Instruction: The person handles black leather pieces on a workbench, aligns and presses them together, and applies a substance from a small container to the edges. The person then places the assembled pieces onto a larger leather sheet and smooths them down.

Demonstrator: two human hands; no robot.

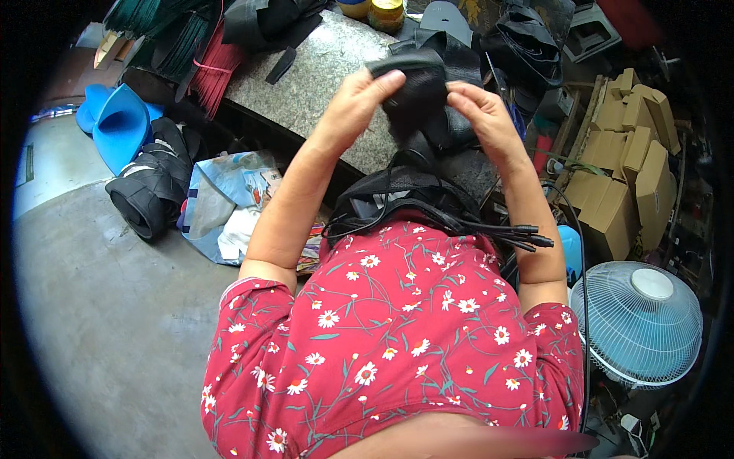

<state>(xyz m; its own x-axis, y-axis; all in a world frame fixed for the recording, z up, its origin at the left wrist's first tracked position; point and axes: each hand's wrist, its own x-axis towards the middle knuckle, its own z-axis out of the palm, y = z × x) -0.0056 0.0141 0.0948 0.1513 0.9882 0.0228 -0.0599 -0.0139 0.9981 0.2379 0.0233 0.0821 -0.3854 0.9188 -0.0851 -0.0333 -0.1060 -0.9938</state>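
Observation:
Both my hands hold up a folded piece of black rubber (417, 96) over the edge of a speckled stone counter (321, 76). My left hand (359, 99) grips its left side with the thumb on top. My right hand (485, 115) pinches its right side. The rubber hangs down toward a black mesh pouch (397, 191) at my chest, from which several black cables with plugs (520, 233) stick out to the right. I wear a red flowered shirt.
More black rubber pieces (527, 46) lie on the counter's far side. A rolled black tube (149, 191) and blue plastic objects (118, 122) sit on the concrete floor at left, beside a printed bag (229, 206). Cardboard boxes (627, 168) and a white fan (638, 321) stand at right.

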